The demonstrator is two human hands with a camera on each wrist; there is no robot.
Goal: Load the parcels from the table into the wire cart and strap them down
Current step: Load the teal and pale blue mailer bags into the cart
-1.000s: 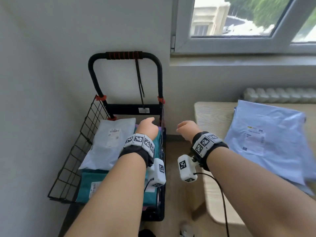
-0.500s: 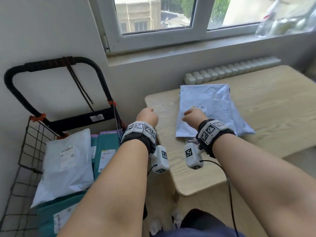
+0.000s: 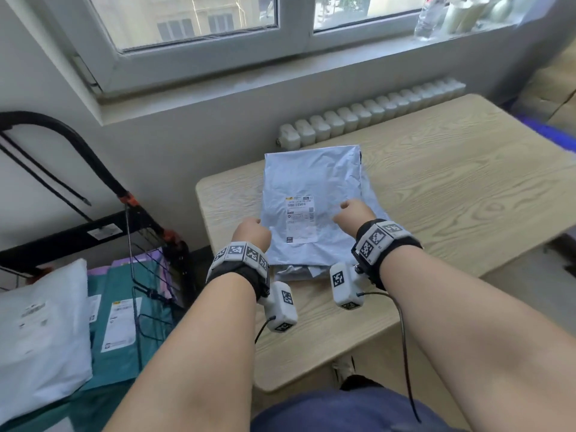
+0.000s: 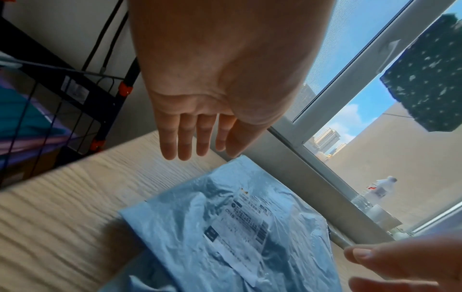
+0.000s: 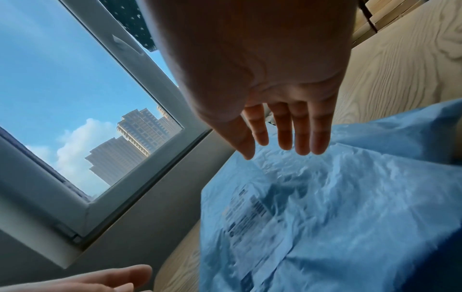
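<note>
Now both hands, left hand [image 3: 251,233] and right hand [image 3: 353,216], fingers loose and empty, above the blue parcel [image 3: 311,194].

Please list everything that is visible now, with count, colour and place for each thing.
Blue parcel: one on top, pale blue, on the table; a grey one seems to lie under it.
Table: one, light wood, under the window.
Cart: one, black wire, left of the table.
Parcels in cart: one white, teal ones beneath.
Radiator: one, white, behind the table.
Bottles: some, blurred, on the sill.
Left hand: open, over the parcel's left edge.
Right hand: open, above the parcel.
</note>
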